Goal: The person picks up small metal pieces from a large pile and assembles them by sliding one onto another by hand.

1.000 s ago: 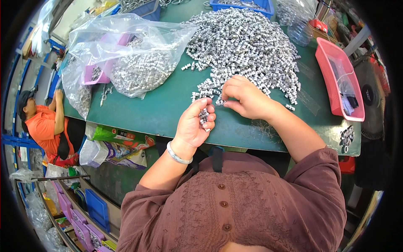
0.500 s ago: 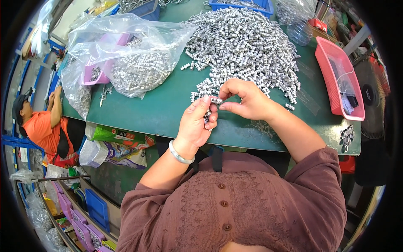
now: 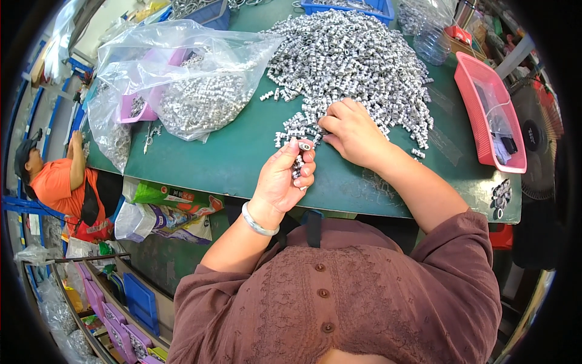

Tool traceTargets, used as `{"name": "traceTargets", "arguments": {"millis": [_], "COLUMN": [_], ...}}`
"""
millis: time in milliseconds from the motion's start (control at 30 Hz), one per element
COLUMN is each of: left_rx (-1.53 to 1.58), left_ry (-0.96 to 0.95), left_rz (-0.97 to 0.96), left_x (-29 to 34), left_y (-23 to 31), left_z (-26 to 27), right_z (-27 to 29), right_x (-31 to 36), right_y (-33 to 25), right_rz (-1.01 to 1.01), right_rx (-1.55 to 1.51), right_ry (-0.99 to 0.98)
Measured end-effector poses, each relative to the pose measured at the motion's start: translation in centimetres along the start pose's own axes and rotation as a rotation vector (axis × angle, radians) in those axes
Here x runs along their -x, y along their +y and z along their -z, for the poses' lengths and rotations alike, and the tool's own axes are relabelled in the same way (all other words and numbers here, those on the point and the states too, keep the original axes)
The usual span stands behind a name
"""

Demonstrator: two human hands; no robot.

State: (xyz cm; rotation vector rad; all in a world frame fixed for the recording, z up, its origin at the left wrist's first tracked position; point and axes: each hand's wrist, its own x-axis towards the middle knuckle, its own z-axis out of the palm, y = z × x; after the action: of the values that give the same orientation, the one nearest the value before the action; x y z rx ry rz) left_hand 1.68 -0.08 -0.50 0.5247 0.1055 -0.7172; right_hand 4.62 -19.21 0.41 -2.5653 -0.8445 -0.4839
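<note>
My left hand (image 3: 280,179), with a pale bangle at its wrist, is closed around several small ribbed silver metal parts (image 3: 298,165). One of these metal parts (image 3: 305,146) sticks out between thumb and forefinger, its open end showing. Over the near edge of a large heap of like silver parts (image 3: 354,60), my right hand (image 3: 356,134) is bent with its fingers drawn together. Its fingertips touch down by the loose parts; what they pinch, if anything, is hidden. Both hands are above the green tabletop (image 3: 230,167).
A clear plastic bag (image 3: 206,97) of parts covers a purple bin (image 3: 142,109) at left. At right stands a pink basket (image 3: 464,79) near a black fan (image 3: 533,136). Blue trays (image 3: 388,13) sit at the back. A person in orange (image 3: 63,188) is at far left.
My right hand has left the part at my left fingertips and moved up to the heap's near edge. My left hand keeps its parts, the top one turned end-on.
</note>
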Motion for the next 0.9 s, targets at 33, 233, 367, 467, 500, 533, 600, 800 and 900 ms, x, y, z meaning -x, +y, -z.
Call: {"name": "traceTargets", "arguments": {"millis": [33, 233, 367, 467, 500, 533, 600, 800, 900], "left_rx": [0.000, 0.030, 0.070, 0.082, 0.077, 0.078, 0.066, 0.000, -0.017], "left_ry": [-0.001, -0.009, -0.005, 0.029, 0.058, 0.059, 0.049, 0.071, 0.122], "left_rz": [0.001, 0.019, 0.026, 0.011, -0.008, -0.012, -0.024, -0.057, -0.068], "left_x": [0.0, -0.1, -0.1, 0.0, 0.0, 0.0, 0.0, -0.2, -0.2], "left_y": [0.0, 0.0, 0.1, 0.3, 0.3, 0.3, 0.3, 0.1, 0.1], "left_z": [0.1, 0.2, 0.2, -0.3, -0.5, -0.4, 0.2, -0.1, -0.5], "right_z": [0.1, -0.4, -0.7, -0.6, -0.5, -0.3, 0.6, 0.4, 0.6], "right_x": [0.0, 0.0, 0.0, -0.1, 0.1, 0.1, -0.1, 0.2, 0.2], "right_y": [0.0, 0.5, 1.0, 0.7, 0.5, 0.1, -0.5, -0.5, -0.7], "right_rz": [-0.013, -0.019, 0.002, -0.055, -0.183, -0.307, -0.381, -0.341, -0.284], "right_rx": [0.008, -0.046, -0.103, -0.193, -0.472, -0.751, -0.904, -1.248, -1.234], "right_ry": [-0.011, 0.022, 0.087, 0.129, 0.106, 0.080, 0.025, 0.027, 0.025]}}
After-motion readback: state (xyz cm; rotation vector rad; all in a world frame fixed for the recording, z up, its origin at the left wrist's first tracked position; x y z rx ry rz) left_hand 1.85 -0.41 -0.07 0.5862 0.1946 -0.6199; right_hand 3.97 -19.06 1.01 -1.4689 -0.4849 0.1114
